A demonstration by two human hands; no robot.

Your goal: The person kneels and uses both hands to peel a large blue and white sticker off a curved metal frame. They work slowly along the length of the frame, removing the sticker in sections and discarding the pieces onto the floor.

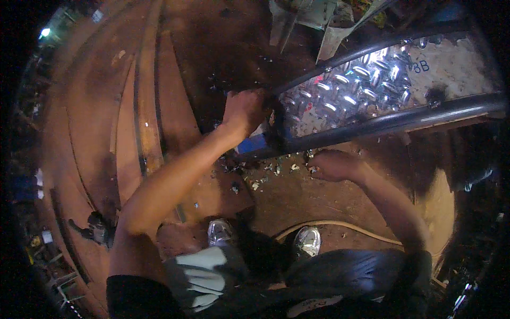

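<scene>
A long panel with dark rounded rails runs from the middle toward the right edge. Shiny metal pieces with raised oblong ridges cover part of its pale surface. At the panel's left end, beside a blue patch, my left hand is closed; deep shadow hides its fingertips and whatever they hold. My right hand is low, on the near side of the front rail, with its fingers curled together. A tiny pale bit shows at those fingertips, too small to name. Small pale scraps lie scattered between both hands.
Brown sheets and strips stretch along the left. A dark object lies by my left elbow. Pale angled metal parts stand beyond the panel. A tan hose or cable curves past my shoes.
</scene>
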